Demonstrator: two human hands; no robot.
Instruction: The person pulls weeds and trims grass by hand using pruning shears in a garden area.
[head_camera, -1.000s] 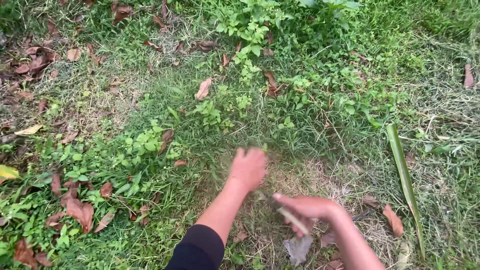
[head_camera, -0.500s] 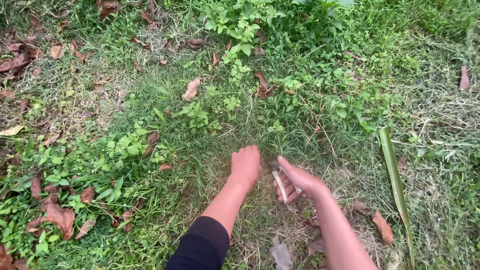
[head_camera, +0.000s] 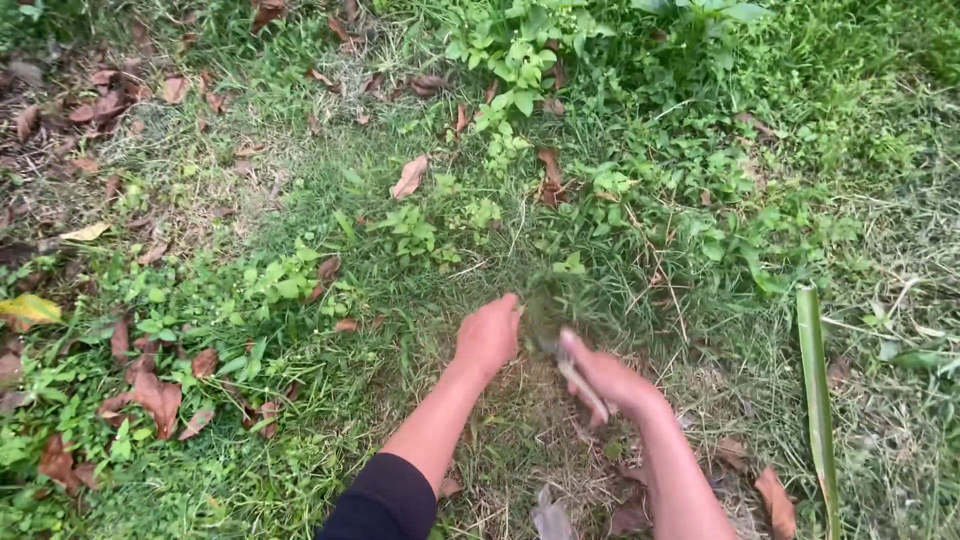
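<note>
The dark green tuft of grass (head_camera: 548, 310) stands between your hands: left hand (head_camera: 488, 338) grips it, right hand (head_camera: 605, 378) clenches a thin pale-handled tool (head_camera: 582, 385).

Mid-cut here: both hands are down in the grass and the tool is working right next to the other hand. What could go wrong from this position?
1. The right hand holds a thin-handled cutting tool close beside the left hand, which grips a grass tuft; a slip might nick the fingers.
2. The blade end is blurred and hidden in the grass, so its exact edge is hard to judge.
3. Dry leaves and weeds may hide stones that could deflect the tool.
</note>
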